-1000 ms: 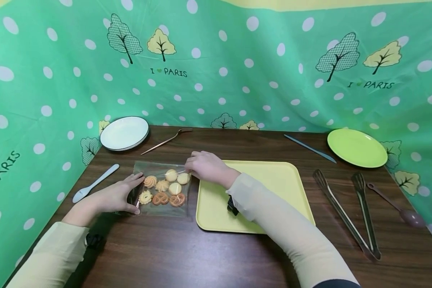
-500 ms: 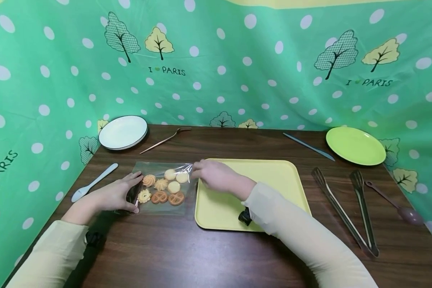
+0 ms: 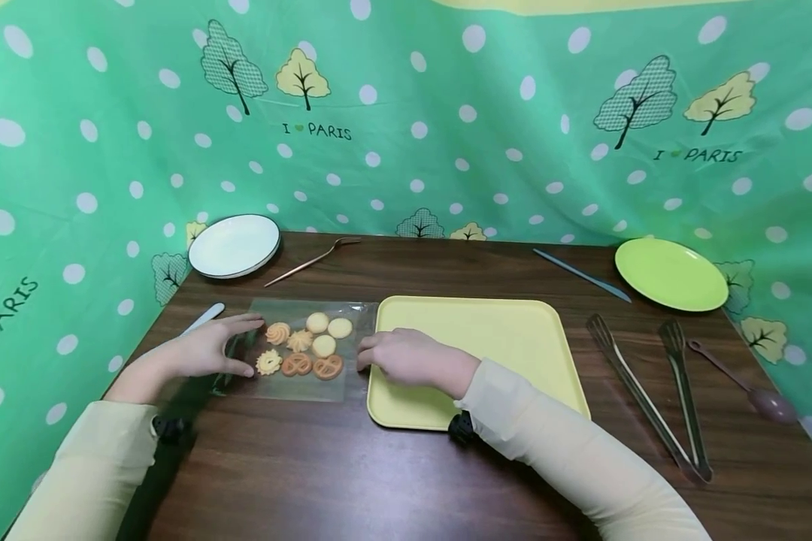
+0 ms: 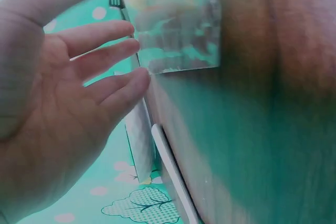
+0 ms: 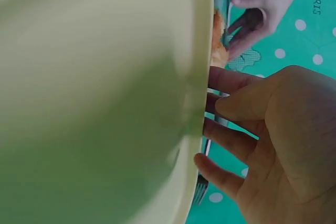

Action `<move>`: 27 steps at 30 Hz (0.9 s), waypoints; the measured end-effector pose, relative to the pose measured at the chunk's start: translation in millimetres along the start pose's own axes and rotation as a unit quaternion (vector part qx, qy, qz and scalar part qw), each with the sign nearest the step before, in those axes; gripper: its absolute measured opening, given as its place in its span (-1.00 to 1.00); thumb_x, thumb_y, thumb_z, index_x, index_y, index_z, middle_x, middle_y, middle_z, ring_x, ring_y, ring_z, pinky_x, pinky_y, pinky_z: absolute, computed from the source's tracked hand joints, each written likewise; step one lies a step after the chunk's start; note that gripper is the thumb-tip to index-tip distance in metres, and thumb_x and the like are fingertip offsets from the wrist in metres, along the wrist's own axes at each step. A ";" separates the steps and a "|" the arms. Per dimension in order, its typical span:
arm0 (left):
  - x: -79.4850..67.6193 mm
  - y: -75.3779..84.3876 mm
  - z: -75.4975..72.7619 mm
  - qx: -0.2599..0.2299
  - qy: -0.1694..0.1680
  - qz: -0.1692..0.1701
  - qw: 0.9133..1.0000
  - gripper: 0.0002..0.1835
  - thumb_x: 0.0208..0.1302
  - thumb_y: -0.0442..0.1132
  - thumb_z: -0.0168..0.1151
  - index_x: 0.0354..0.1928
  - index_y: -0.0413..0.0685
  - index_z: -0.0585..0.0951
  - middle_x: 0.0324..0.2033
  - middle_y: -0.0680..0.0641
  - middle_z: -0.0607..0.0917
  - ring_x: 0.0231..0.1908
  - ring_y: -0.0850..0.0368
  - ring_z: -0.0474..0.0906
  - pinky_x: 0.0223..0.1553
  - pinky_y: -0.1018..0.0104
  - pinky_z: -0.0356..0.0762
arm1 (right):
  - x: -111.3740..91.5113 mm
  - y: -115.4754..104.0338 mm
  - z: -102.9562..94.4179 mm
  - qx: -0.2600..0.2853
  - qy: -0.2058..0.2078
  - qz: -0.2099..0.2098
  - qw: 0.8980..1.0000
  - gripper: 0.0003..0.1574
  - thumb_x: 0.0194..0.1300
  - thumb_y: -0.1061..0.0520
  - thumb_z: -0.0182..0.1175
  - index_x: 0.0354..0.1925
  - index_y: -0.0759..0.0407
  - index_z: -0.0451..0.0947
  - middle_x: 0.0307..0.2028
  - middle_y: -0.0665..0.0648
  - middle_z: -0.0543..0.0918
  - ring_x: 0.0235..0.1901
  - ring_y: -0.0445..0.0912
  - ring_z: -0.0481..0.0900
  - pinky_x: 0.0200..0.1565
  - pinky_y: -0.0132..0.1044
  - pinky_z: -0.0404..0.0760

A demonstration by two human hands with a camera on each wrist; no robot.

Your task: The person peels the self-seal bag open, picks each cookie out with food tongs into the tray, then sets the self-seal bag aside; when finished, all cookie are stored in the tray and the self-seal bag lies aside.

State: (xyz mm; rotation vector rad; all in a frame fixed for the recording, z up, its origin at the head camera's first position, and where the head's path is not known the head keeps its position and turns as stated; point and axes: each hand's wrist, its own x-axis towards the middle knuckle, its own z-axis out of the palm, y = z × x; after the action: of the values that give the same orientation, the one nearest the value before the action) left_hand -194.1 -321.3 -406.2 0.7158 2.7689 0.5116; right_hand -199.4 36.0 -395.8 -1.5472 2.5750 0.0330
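A clear plastic bag (image 3: 284,390) lies flat on the table with several cookies (image 3: 299,341) in it, among them two pretzel-shaped ones. At its left end is my left hand (image 3: 199,352), thumb and fingers spread with nothing gripped. In the left wrist view those fingers (image 4: 107,34) look fairly straight beside the bag (image 4: 181,40). My right hand (image 3: 416,362) is over the left edge of the yellow tray (image 3: 487,338), fingertips near the bag's right end. The right wrist view shows its fingers (image 5: 231,140) loosely bent at the tray rim (image 5: 199,77), holding nothing.
At the back left are a white plate (image 3: 234,246) and a fork (image 3: 304,264); a pale blue spoon (image 3: 206,315) is partly behind my left hand. To the right lie a blue knife (image 3: 582,276), a green plate (image 3: 673,274), metal tongs (image 3: 643,394) and a brown spoon (image 3: 771,406).
My right hand has come away from the bag's upper right corner, down toward me and over the tray's left edge. My left hand has shifted slightly left and away from me.
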 end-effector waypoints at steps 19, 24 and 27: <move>17.2 -8.9 16.9 -0.014 0.140 -0.011 0.990 -0.71 -0.05 -0.26 0.49 -0.20 -0.09 0.73 -0.10 -0.13 0.68 -0.04 -0.12 0.58 -0.06 -0.01 0.51 | -1.6 -1.5 3.5 0.022 0.004 0.016 1.000 -0.54 0.22 0.34 0.04 -0.07 -0.12 0.60 0.10 -0.06 0.54 0.12 -0.14 0.49 0.11 -0.24 0.48; 17.4 -10.3 19.0 -0.007 0.182 0.008 0.983 -0.88 -0.05 -0.30 0.48 -0.41 0.01 0.74 -0.25 -0.05 0.73 -0.15 -0.05 0.64 -0.06 0.00 0.51 | -0.4 -0.6 5.8 0.028 0.016 0.013 0.999 -0.59 0.25 0.32 0.02 -0.10 -0.11 0.61 0.05 -0.07 0.56 0.07 -0.16 0.51 0.09 -0.25 0.48; 16.5 -10.5 18.5 -0.008 0.194 0.009 0.981 -0.91 -0.02 -0.31 0.46 -0.48 0.04 0.73 -0.29 -0.04 0.73 -0.19 -0.05 0.65 -0.08 0.00 0.51 | 0.6 -0.6 6.2 0.030 0.020 0.010 0.999 -0.60 0.26 0.32 0.02 -0.13 -0.12 0.61 0.02 -0.09 0.57 0.05 -0.17 0.52 0.07 -0.25 0.49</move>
State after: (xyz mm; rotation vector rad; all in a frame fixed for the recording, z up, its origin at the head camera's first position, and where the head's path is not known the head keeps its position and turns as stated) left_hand -206.8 -316.5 -429.4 0.7020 3.1136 0.7471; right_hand -198.5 35.8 -402.0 -1.5173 2.5964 -0.0725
